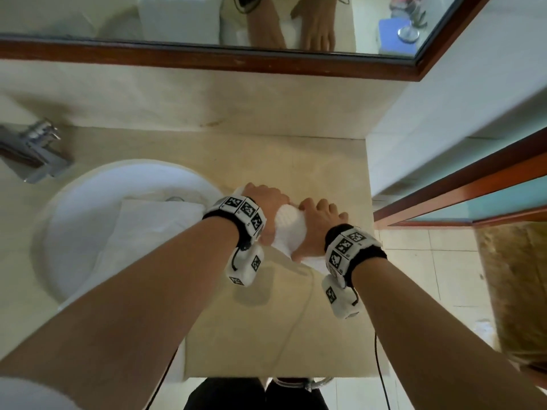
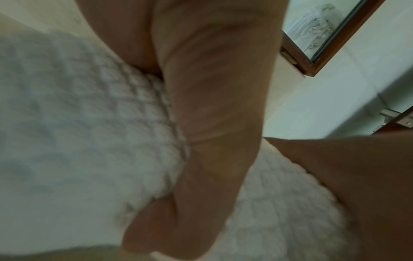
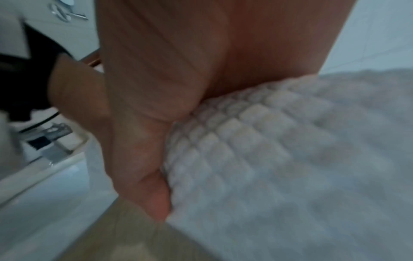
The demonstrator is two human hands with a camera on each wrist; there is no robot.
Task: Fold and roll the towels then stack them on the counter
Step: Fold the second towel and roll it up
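A white waffle-weave towel (image 1: pixel 288 224) lies rolled up on the beige counter (image 1: pixel 296 161), just right of the sink. My left hand (image 1: pixel 266 202) grips the roll's left end, fingers curled over the top. On the roll's right end sits my right hand (image 1: pixel 319 214), thumb tucked under the roll and fingers wrapped over it. Both wrist views show the towel (image 2: pixel 78 123) (image 3: pixel 279 150) pressed against the palm and thumb. A second white towel (image 1: pixel 148 223) lies folded flat inside the sink basin.
The round white sink (image 1: pixel 88 184) fills the counter's left half, with a chrome tap (image 1: pixel 38 149) behind it. A wood-framed mirror (image 1: pixel 207 54) hangs above. The counter ends at a wall (image 1: pixel 414 113) on the right; a tiled floor (image 1: pixel 414 276) lies beyond its edge.
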